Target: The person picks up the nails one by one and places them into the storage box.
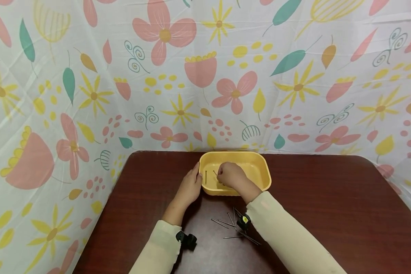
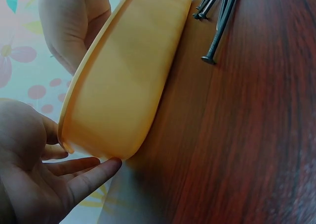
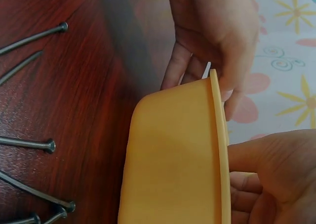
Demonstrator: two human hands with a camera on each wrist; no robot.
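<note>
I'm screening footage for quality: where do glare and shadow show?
Head: pale sheen on the table, near side; left wrist: soft dark shadow beside the tray; right wrist: soft-edged dark band across the table, speckled sheen around the nails.

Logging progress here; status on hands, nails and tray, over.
Left hand against yellow tray. Right hand pinching a nail over it. Another nail inside. Loose nails in front, right wrist camera overlapping.
</note>
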